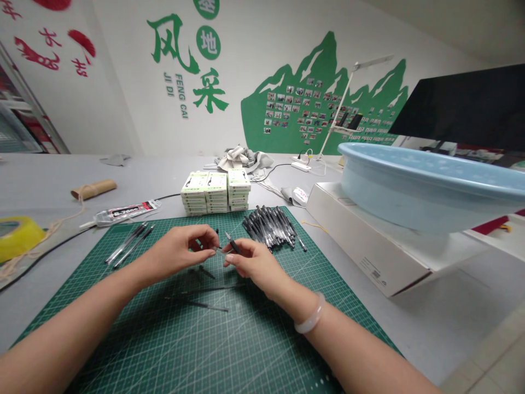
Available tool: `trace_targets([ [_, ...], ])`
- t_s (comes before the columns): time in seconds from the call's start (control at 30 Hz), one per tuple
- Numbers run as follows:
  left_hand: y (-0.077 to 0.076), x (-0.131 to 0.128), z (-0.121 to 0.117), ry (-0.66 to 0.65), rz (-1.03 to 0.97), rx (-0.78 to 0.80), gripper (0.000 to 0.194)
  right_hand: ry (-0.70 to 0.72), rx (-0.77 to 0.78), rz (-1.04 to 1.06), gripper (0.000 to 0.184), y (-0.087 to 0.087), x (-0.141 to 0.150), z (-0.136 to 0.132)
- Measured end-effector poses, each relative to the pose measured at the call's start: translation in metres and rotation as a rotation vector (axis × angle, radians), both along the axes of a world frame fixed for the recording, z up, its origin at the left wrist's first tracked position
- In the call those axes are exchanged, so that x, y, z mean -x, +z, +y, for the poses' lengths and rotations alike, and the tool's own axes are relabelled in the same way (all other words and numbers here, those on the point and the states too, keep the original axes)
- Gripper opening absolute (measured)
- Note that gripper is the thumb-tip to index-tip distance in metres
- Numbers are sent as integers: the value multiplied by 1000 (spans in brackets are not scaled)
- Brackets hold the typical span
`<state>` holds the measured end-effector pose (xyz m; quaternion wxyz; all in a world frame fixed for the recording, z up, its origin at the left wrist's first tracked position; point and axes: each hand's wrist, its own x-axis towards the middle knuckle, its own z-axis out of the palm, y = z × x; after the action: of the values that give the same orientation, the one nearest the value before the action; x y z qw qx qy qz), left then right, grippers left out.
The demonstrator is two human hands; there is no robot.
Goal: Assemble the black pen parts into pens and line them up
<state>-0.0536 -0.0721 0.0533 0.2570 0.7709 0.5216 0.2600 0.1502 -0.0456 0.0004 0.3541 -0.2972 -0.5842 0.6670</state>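
Note:
Over the green cutting mat (164, 350), my two hands meet, fingertips almost touching. My right hand (256, 265) pinches a pen part (232, 242) with a black grip and a pale pointed tip that sticks up. A small clear piece shows between the hands. Thumb and forefinger of my left hand (186, 246) are closed at this piece; exactly what they grip is hidden. Below lie a short black pen piece (207, 272) and a thin pen refill (209, 307), with another dark thin rod (215, 288) between them. A heap of black-and-clear pens (273, 227) lies beyond my right hand.
Several pens (128, 244) lie at the mat's left. Behind the mat stand stacked small boxes (206, 191). A light-blue basin (410, 191) rests on a white box (361, 246) at right. Yellow tape (20, 238), a plastic packet (127, 212) and a cardboard tube (94, 189) are left.

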Motion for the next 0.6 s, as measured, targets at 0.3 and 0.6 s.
trace_targets([
  [0.3, -17, 21, 16, 214, -10, -90, 26, -107, 62, 63, 23, 8, -3, 0],
  [0.6, -53, 23, 28, 181, 447, -269, 22, -246, 42, 3, 22, 4, -4, 4],
])
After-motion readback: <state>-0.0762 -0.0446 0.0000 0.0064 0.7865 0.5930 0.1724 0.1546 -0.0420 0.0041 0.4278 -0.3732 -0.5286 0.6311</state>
